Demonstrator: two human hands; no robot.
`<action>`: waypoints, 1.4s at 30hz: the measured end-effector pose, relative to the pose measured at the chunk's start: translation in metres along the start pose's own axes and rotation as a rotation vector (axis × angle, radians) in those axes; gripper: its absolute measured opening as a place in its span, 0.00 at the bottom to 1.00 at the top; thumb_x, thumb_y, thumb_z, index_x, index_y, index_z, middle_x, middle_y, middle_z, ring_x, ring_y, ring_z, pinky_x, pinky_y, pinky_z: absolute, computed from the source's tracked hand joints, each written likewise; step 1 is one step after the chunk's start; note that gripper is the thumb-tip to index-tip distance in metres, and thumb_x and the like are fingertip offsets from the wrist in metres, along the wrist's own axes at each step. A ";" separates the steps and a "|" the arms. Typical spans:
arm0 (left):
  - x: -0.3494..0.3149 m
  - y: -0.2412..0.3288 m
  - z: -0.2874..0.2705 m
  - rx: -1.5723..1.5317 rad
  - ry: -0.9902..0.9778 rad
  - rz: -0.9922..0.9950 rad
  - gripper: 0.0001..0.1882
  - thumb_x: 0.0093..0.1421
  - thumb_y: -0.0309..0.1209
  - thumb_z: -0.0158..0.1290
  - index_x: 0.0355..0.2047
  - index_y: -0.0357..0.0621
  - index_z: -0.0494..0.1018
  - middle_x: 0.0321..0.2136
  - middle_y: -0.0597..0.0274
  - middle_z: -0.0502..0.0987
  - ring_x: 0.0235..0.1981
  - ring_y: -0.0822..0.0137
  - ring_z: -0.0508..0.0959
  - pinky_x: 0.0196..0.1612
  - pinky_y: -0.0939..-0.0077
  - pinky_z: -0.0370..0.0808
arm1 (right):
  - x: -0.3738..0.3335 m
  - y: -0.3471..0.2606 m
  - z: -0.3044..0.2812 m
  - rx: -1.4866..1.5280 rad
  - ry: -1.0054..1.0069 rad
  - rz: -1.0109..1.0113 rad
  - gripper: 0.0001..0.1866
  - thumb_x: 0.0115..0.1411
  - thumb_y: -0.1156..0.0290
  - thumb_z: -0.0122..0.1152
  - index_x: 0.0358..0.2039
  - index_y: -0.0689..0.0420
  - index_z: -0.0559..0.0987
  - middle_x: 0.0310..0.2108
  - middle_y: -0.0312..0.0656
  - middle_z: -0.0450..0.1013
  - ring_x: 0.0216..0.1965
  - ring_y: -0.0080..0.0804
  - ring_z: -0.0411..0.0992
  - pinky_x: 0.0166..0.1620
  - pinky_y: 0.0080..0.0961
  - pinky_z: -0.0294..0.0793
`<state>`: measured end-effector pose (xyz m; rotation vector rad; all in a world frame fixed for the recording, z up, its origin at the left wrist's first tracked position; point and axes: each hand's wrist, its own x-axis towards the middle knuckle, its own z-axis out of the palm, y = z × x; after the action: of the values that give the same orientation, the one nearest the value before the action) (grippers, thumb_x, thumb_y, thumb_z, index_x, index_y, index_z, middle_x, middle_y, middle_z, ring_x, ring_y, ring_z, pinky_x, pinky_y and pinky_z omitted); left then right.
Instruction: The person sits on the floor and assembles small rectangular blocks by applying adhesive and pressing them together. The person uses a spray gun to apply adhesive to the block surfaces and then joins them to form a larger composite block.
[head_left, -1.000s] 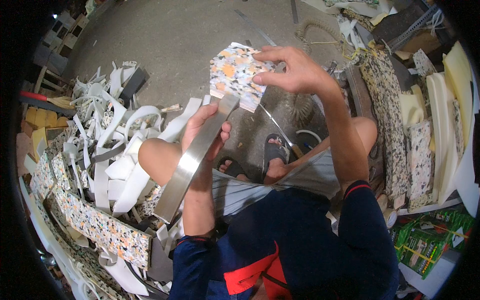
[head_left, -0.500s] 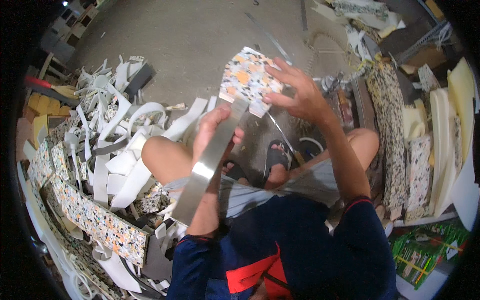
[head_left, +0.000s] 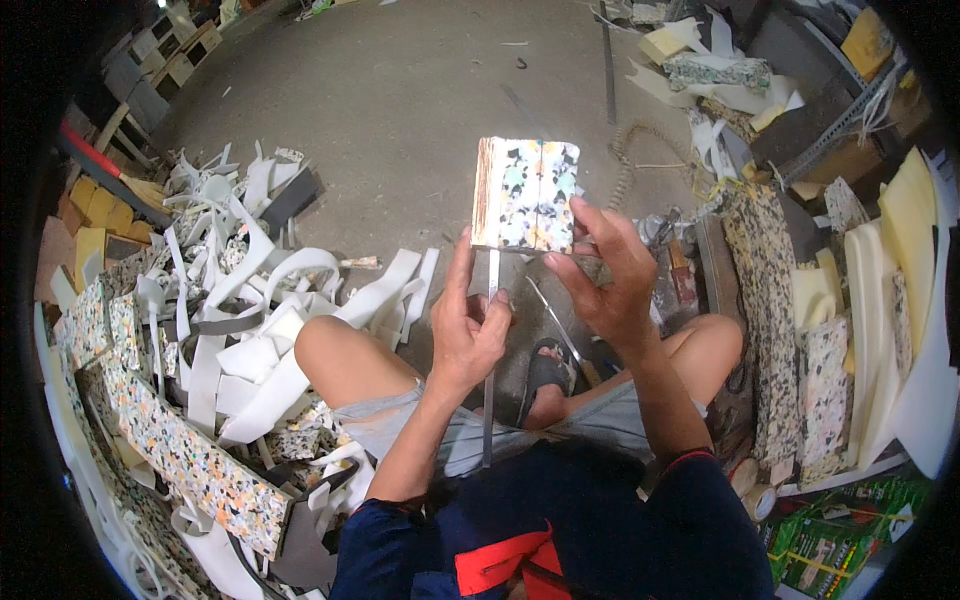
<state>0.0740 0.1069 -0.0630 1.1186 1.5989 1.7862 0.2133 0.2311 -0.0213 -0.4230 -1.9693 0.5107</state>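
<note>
A block of multicoloured speckled foam (head_left: 535, 195) is held up in front of me, its layered brown-and-white side turned to the left. Below it extends a long flat metal strip (head_left: 489, 415), seen almost edge-on. My left hand (head_left: 466, 335) grips this strip between thumb and fingers, its index finger reaching up to the block's lower left corner. My right hand (head_left: 615, 275) pinches the lower right part of the block with thumb and fingers. Where the strip meets the block is partly hidden.
White foam offcuts (head_left: 240, 350) are heaped at my left, beside a long speckled foam slab (head_left: 200, 455). On the right stand foam slabs (head_left: 765, 320) and green packages (head_left: 835, 530). A thin tool with a wooden handle (head_left: 590, 374) lies near my foot.
The block and strip have turned, so the strip shows its narrow edge instead of its broad face. Both hands have moved lower, and the right fingers have closed on the block.
</note>
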 end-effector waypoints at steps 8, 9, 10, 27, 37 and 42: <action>-0.005 0.000 0.004 0.119 0.029 0.087 0.42 0.56 0.17 0.51 0.72 0.40 0.52 0.42 0.52 0.80 0.20 0.78 0.71 0.23 0.81 0.69 | -0.004 -0.001 -0.003 -0.063 0.034 -0.030 0.21 0.55 0.69 0.72 0.49 0.58 0.80 0.40 0.47 0.77 0.40 0.42 0.78 0.39 0.32 0.78; -0.004 0.000 0.005 0.112 0.019 0.080 0.42 0.56 0.17 0.51 0.72 0.40 0.52 0.44 0.51 0.79 0.20 0.78 0.72 0.23 0.81 0.70 | -0.004 -0.002 -0.002 -0.074 0.041 -0.028 0.21 0.55 0.69 0.73 0.49 0.57 0.79 0.40 0.47 0.77 0.40 0.42 0.78 0.39 0.32 0.78; -0.005 -0.001 0.005 0.106 0.008 0.072 0.43 0.56 0.17 0.51 0.72 0.41 0.51 0.46 0.50 0.79 0.20 0.77 0.72 0.23 0.81 0.70 | -0.006 -0.002 -0.001 -0.085 0.047 -0.026 0.21 0.54 0.70 0.73 0.49 0.57 0.79 0.41 0.47 0.77 0.40 0.42 0.78 0.39 0.32 0.78; 0.030 -0.003 -0.012 -0.848 0.100 -0.304 0.18 0.68 0.41 0.55 0.43 0.36 0.71 0.40 0.52 0.80 0.45 0.67 0.80 0.46 0.72 0.79 | -0.029 -0.024 -0.010 0.130 -0.129 0.056 0.28 0.47 0.74 0.76 0.50 0.58 0.76 0.38 0.48 0.77 0.36 0.43 0.78 0.38 0.34 0.79; 0.025 -0.002 -0.012 -0.844 0.156 -0.272 0.22 0.66 0.34 0.54 0.54 0.30 0.66 0.45 0.49 0.78 0.44 0.66 0.80 0.48 0.71 0.80 | -0.015 -0.025 -0.011 0.044 -0.202 -0.032 0.20 0.46 0.81 0.74 0.43 0.59 0.83 0.37 0.46 0.79 0.34 0.37 0.79 0.34 0.26 0.78; 0.025 -0.003 -0.016 -0.847 0.161 -0.258 0.21 0.67 0.34 0.54 0.54 0.31 0.66 0.44 0.50 0.78 0.44 0.66 0.81 0.48 0.71 0.80 | -0.016 -0.021 -0.005 0.078 -0.161 -0.049 0.20 0.49 0.77 0.75 0.44 0.56 0.82 0.36 0.45 0.78 0.33 0.35 0.80 0.32 0.26 0.79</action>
<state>0.0469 0.1187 -0.0589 0.3620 0.8246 2.0768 0.2235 0.2064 -0.0202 -0.2913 -2.1009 0.6047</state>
